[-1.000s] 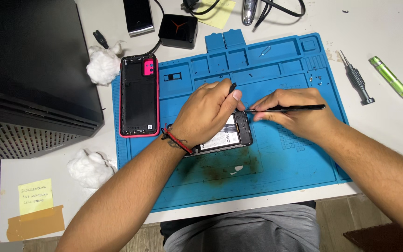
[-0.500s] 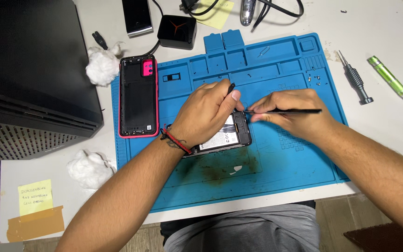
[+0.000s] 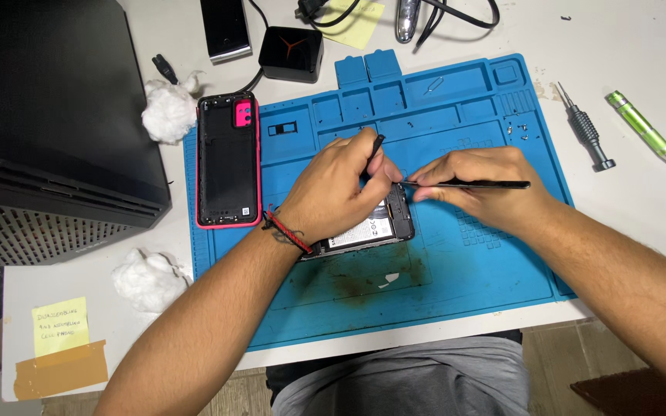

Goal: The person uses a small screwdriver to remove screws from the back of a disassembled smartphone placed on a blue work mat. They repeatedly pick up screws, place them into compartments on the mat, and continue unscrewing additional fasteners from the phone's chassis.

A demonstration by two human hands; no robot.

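An opened phone body (image 3: pixel 379 227) lies on a blue repair mat (image 3: pixel 464 262), its battery side up. My left hand (image 3: pixel 341 189) rests over the phone and pinches a short black pry tool (image 3: pixel 377 145) that sticks up past the fingers. My right hand (image 3: pixel 475 185) grips long black tweezers (image 3: pixel 472 184) held level, their tip at the phone's upper edge beside my left fingers. The phone's pink-rimmed back cover (image 3: pixel 228 162) lies inside up at the mat's left side.
Two cotton wads (image 3: pixel 168 112) (image 3: pixel 146 279) lie left of the mat. A black screwdriver (image 3: pixel 586 129) and a green one (image 3: pixel 644 131) lie at the right. A large black device (image 3: pixel 48 115) fills the left. A black charger brick (image 3: pixel 290 52), cables and yellow notes sit behind.
Both hands hold almost the same pose over the phone. The view has shifted very slightly; the tweezers stay level at the phone's top edge.
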